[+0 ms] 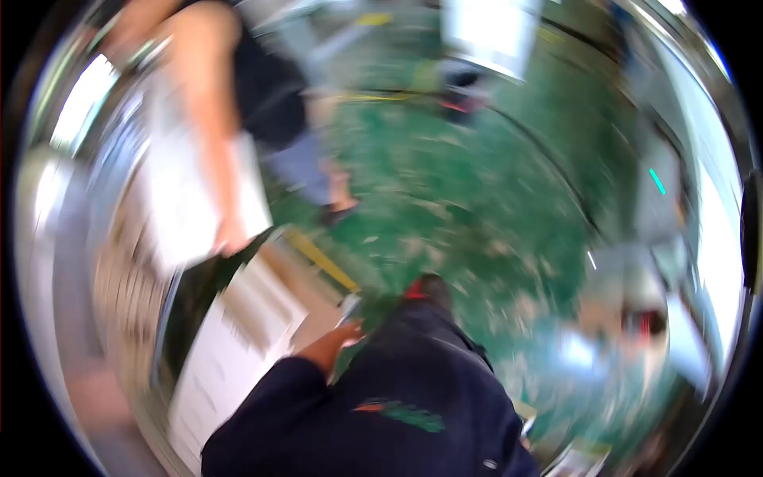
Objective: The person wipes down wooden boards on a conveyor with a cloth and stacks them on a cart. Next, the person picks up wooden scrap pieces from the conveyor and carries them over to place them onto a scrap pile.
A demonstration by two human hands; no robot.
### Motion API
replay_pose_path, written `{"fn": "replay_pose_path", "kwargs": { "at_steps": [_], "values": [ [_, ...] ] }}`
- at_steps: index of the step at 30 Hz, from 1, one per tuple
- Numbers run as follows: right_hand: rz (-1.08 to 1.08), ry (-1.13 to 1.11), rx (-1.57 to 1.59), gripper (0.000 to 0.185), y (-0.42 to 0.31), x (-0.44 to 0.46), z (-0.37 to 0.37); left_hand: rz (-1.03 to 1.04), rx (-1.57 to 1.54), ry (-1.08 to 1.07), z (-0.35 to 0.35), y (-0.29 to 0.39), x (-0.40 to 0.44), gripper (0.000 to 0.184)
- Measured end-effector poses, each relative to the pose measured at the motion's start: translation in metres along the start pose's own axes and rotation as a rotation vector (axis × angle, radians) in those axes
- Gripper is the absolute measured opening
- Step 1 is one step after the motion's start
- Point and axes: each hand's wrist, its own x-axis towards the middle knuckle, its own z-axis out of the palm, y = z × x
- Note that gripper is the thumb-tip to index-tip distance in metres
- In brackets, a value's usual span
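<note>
My left hand (340, 342) comes out of a dark sleeve beside the open cardboard box (322, 306). Its fingers look curled at the lower end of a small grey piece (348, 307), too blurred to name. White cartons (214, 378) stand left of my arm, with brown flaps at their top. My right hand does not show clearly; my dark jacket fills the bottom middle. At the upper left, another person's hand (231, 237) touches the lower edge of a large white panel or box (187, 191).
Another person (266, 79) in a dark top stands at the upper left. Stacked brown cardboard (127, 310) lies at the left. A dark cable (548, 151) crosses the green floor (477, 199) near a dark object (462, 91). Blurred items line the right side.
</note>
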Motion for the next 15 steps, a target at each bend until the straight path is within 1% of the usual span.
{"fn": "replay_pose_path", "kwargs": {
  "at_steps": [1, 2, 3, 4, 5, 6, 7, 8, 9, 10, 11, 12, 14, 15],
  "values": [
    [0.040, 0.040, 0.015, 0.045, 0.033, -0.004, -0.012, 0.303, -0.106, 0.109, 0.036, -0.049, 0.054, 0.052],
    [0.092, 0.097, 0.019, 0.045, 0.067, -0.020, -0.017, 0.314, -0.098, -0.006, 0.011, -0.043, 0.063, 0.049],
    [0.129, 0.133, -0.033, 0.045, 0.104, -0.026, -0.014, 0.275, -0.058, -0.089, -0.020, -0.019, 0.067, 0.046],
    [0.152, 0.159, -0.158, 0.046, 0.129, -0.030, -0.006, 0.252, -0.018, -0.162, -0.051, 0.002, 0.091, 0.043],
    [0.202, 0.172, -0.209, 0.046, 0.152, -0.038, 0.008, 0.219, 0.032, -0.210, -0.088, 0.033, 0.108, 0.040],
    [0.297, 0.183, -0.131, 0.047, 0.174, -0.043, 0.030, 0.194, 0.101, -0.243, -0.129, 0.064, 0.131, 0.037],
    [0.423, 0.211, 0.104, 0.047, 0.193, -0.048, 0.060, 0.181, 0.188, -0.271, -0.169, 0.108, 0.148, 0.035],
    [0.514, 0.339, 0.692, 0.044, 0.170, -0.050, 0.093, 0.181, 0.270, -0.288, -0.202, 0.151, 0.167, 0.032],
    [0.612, 0.296, 0.968, 0.039, 0.161, -0.078, 0.103, 0.203, 0.358, -0.303, -0.226, 0.192, 0.186, 0.029],
    [0.644, 0.431, 1.028, 0.016, 0.126, -0.092, 0.101, 0.225, 0.419, -0.307, -0.239, 0.230, 0.201, 0.027],
    [0.652, 0.524, 1.095, 0.036, 0.117, -0.099, 0.118, 0.256, 0.484, -0.323, -0.255, 0.271, 0.216, 0.024],
    [0.652, 0.618, 1.158, 0.063, 0.107, -0.108, 0.136, 0.298, 0.539, -0.346, -0.266, 0.316, 0.236, 0.022],
    [0.692, 0.792, 1.270, 0.072, 0.086, -0.126, 0.175, 0.392, 0.602, -0.348, -0.283, 0.407, 0.268, 0.018],
    [0.756, 0.794, 1.277, 0.071, 0.080, -0.136, 0.199, 0.416, 0.586, -0.300, -0.285, 0.453, 0.260, 0.016]
  ]
}}
